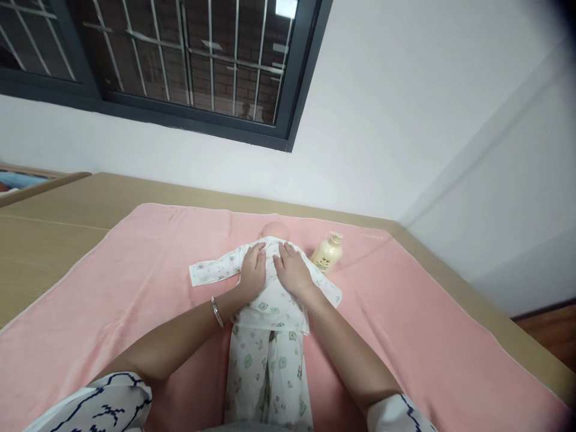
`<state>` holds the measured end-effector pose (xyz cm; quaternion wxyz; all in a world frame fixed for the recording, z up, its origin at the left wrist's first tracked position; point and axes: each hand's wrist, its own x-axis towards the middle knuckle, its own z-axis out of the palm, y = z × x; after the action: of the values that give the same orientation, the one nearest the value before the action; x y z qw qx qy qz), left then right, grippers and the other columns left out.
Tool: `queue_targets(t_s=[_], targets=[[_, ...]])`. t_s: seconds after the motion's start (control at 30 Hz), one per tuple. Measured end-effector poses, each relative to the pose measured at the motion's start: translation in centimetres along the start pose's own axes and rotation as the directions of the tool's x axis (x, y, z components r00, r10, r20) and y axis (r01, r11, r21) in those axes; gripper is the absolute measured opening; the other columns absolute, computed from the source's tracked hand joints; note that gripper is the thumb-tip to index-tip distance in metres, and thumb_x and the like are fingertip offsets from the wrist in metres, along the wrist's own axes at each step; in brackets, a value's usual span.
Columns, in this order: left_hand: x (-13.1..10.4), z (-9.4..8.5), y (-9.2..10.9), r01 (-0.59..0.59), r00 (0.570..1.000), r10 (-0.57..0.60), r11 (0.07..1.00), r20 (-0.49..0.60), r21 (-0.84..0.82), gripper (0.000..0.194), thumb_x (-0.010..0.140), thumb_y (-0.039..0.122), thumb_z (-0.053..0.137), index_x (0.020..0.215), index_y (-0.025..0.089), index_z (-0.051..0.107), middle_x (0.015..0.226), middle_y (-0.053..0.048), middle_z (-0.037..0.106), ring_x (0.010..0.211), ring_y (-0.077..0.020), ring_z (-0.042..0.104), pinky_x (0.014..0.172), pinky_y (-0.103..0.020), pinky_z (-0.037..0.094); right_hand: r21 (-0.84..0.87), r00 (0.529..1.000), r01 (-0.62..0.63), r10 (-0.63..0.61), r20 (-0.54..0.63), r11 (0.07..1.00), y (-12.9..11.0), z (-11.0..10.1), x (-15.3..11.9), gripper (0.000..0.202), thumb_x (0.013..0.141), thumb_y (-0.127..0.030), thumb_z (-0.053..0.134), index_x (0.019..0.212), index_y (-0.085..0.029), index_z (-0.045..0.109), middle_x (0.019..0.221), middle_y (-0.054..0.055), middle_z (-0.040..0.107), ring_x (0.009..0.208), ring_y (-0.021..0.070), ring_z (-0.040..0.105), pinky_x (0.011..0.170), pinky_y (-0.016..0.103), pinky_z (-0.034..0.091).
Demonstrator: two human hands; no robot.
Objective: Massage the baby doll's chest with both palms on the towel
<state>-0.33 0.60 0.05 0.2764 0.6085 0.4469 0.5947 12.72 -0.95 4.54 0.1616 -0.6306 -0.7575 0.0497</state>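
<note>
A baby doll in a white printed top [270, 303] and matching trousers [288, 372] lies on a pink blanket [166, 258]. Only the rounded crown of its head [275, 230] shows past the collar. My left hand [253, 270] rests flat on one side of the upper torso, fingers stretched toward the shoulder. On the other side, my right hand [292, 269] lies flat with its fingers extended. Both hands touch the cloth and grip nothing. One sleeve [216, 270] reaches out to the left; the other slants down behind my right forearm.
Just right of the doll's shoulder is a cream pump bottle [327, 252], tilted in view. The blanket covers a wooden surface [67, 207] that meets a white wall [360, 120]. Above is a dark-framed barred window [193, 60]. A wooden-edged compartment with cloth [20, 179] sits far left.
</note>
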Motion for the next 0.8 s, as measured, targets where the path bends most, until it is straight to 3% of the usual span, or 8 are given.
queue_targets(t_s=[0.2, 0.27, 0.37, 0.5, 0.63, 0.8], targets=[[0.1, -0.1, -0.3, 0.022, 0.999, -0.023, 0.999, 0.023, 0.031, 0.035, 0.092, 0.021, 0.038, 0.120, 0.018, 0.058, 0.124, -0.011, 0.062, 0.118, -0.0232, 0.055, 0.106, -0.044, 0.041, -0.018, 0.981, 0.185, -0.183, 0.057, 0.983, -2.2, -0.1, -1.6, 0.050, 0.095, -0.018, 0.032, 0.143, -0.013, 0.042, 0.153, 0.011, 0.037, 0.146, 0.0229, 0.023, 0.118, 0.043, 0.017], [0.0, 0.0, -0.3, 0.009, 0.999, -0.012, 0.997, 0.034, 0.081, 0.037, 0.090, 0.017, 0.039, 0.122, 0.017, 0.058, 0.127, -0.011, 0.061, 0.122, -0.0238, 0.053, 0.109, -0.045, 0.039, 0.015, 0.986, 0.160, -0.160, 0.050, 0.987, -1.5, -0.1, -1.1, 0.049, 0.098, -0.023, 0.030, 0.145, -0.014, 0.041, 0.154, 0.010, 0.035, 0.145, 0.0235, 0.023, 0.117, 0.044, 0.018], [-0.3, 0.2, -0.3, -0.025, 0.998, 0.014, 0.980, 0.057, 0.196, 0.040, 0.089, 0.018, 0.041, 0.125, 0.016, 0.057, 0.134, -0.012, 0.058, 0.132, -0.0255, 0.046, 0.115, -0.048, 0.031, 0.025, 1.000, 0.024, -0.025, 0.009, 0.999, 0.2, 0.0, 0.2, 0.053, 0.100, -0.035, 0.026, 0.146, -0.008, 0.036, 0.154, 0.015, 0.033, 0.145, 0.0262, 0.024, 0.117, 0.044, 0.019], [-0.6, 0.3, -0.5, -0.088, 0.990, 0.047, 0.942, 0.132, 0.325, 0.047, 0.090, 0.022, 0.042, 0.135, 0.014, 0.049, 0.143, -0.014, 0.050, 0.139, -0.0278, 0.037, 0.117, -0.051, 0.027, -0.041, 0.995, -0.097, 0.097, -0.013, 0.994, 0.9, 0.3, 0.8, 0.057, 0.100, -0.037, 0.027, 0.144, -0.001, 0.037, 0.150, 0.022, 0.036, 0.143, 0.0296, 0.029, 0.116, 0.043, 0.021], [0.5, -0.1, -1.0, -0.126, 0.975, 0.034, 0.899, 0.219, 0.419, 0.048, 0.089, 0.025, 0.044, 0.136, 0.013, 0.048, 0.145, -0.016, 0.048, 0.141, -0.0298, 0.035, 0.116, -0.054, 0.024, -0.146, 0.995, -0.104, 0.102, -0.019, 0.984, -1.1, 0.0, -0.6, 0.054, 0.099, -0.031, 0.028, 0.141, 0.001, 0.040, 0.146, 0.024, 0.043, 0.139, 0.0309, 0.035, 0.114, 0.043, 0.023], [1.5, -0.6, -1.1, -0.188, 0.952, 0.029, 0.840, 0.304, 0.509, 0.049, 0.090, 0.030, 0.042, 0.134, 0.009, 0.048, 0.143, -0.019, 0.049, 0.139, -0.0316, 0.037, 0.115, -0.052, 0.026, -0.175, 0.999, -0.016, 0.021, 0.028, 0.984, -2.8, -1.4, -2.4, 0.047, 0.096, -0.024, 0.033, 0.133, -0.003, 0.051, 0.137, 0.023, 0.053, 0.132, 0.0310, 0.045, 0.110, 0.039, 0.028]])
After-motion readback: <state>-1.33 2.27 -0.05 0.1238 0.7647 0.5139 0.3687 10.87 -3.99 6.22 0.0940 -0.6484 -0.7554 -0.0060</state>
